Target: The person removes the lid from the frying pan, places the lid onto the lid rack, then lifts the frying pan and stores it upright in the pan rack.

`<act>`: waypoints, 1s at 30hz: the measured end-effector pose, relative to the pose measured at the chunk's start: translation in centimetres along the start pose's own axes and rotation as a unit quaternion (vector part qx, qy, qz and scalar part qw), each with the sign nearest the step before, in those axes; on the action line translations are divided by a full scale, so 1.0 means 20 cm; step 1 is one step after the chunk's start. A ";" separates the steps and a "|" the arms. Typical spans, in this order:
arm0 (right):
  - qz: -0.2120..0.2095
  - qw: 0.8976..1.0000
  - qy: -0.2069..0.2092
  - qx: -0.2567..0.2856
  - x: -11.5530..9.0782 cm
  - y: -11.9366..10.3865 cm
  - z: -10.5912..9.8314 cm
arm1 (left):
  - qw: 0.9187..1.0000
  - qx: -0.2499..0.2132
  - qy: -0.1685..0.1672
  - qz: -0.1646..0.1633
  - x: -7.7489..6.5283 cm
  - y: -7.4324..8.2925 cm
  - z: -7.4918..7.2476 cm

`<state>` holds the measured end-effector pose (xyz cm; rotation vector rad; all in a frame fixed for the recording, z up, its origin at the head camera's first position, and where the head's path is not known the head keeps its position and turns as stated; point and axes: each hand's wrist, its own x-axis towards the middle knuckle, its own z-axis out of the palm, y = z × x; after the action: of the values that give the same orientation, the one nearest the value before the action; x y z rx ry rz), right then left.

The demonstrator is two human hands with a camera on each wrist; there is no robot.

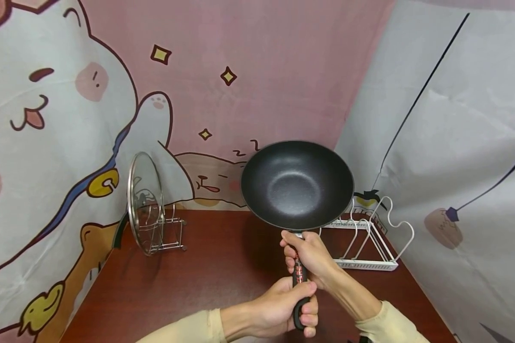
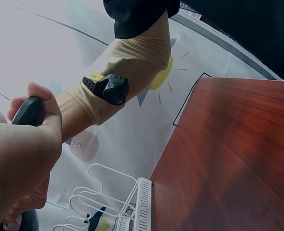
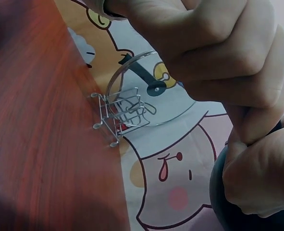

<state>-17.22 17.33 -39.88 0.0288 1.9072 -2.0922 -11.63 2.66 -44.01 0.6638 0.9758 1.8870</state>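
Above the table, a black wok is held out with its inside facing the head camera. The left hand grips the end of its black handle, thumb across the top; that handle end also pokes out of the fist in the left wrist view. Nearer the pan, the right hand grips the same handle just below the rim. In the right wrist view both hands are close together, and only part of the wok's dark side is visible beside them.
At left, a glass lid stands upright in a small wire rack. A white rack with curved dividers stands at right, partly behind the wok. The brown table is bordered by cartoon-printed cloth walls.
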 end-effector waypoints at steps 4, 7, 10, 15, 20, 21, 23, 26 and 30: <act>-0.005 1.000 0.009 0.002 0.00 0.00 -0.02 | 1.000 -0.001 -0.002 -0.002 0.02 0.00 0.00; -0.009 1.000 0.018 0.001 -0.01 -0.01 -0.03 | 1.000 -0.001 -0.002 -0.002 0.04 -0.01 0.00; -0.009 1.000 0.024 -0.004 -0.01 -0.01 -0.04 | 1.000 0.000 0.001 -0.006 0.05 -0.01 0.00; -0.011 1.000 0.027 -0.011 -0.02 0.00 -0.06 | 1.000 -0.004 0.006 -0.016 0.07 -0.03 0.00; -0.015 0.999 0.038 -0.009 -0.01 0.01 -0.08 | 1.000 -0.005 0.006 -0.022 0.09 -0.04 -0.02; -0.015 0.999 0.041 -0.009 0.00 0.01 -0.09 | 1.000 -0.004 0.004 -0.023 0.10 -0.04 -0.02; -0.016 0.999 0.045 -0.009 0.00 0.01 -0.10 | 1.000 -0.002 0.003 -0.027 0.11 -0.05 -0.03; -0.018 0.998 0.054 -0.012 0.00 0.02 -0.11 | 0.999 0.003 0.001 -0.032 0.14 -0.05 -0.04; -0.026 0.997 0.063 -0.024 0.01 0.02 -0.14 | 0.999 0.009 -0.001 -0.038 0.17 -0.06 -0.04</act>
<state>-17.77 20.02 -40.63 0.1049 2.0523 -2.1229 -13.30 5.75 -45.30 0.6303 1.0034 1.8116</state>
